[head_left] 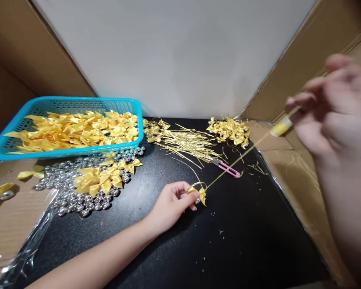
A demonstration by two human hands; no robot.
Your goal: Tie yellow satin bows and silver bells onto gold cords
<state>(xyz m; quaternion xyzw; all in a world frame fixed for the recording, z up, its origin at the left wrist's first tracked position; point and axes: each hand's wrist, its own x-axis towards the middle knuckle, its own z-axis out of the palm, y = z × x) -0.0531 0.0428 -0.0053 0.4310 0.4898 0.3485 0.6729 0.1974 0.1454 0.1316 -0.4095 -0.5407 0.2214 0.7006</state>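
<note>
Near the middle of the black table, my left hand [177,201] pinches a gold ribbon bow [202,195] between thumb and fingers. A silver bead shows under the thumb, and a loop of thin gold cord curls up from the bow. From the bow a taut gold thread [240,159] runs up to the right. My right hand [337,108], raised and smeared by motion, has its fingers curled on the thread's far end. A small yellow piece with a pale end [280,127] shows at its fingers, too blurred to name.
A blue basket [63,152] of gold bows stands at the back left, with silver beads [87,206] and loose bows before it. Pink thread snips [227,167] lie by cut gold strips [188,140]. Finished-looking bows [230,130] are heaped behind. Cardboard walls [289,72] flank the table.
</note>
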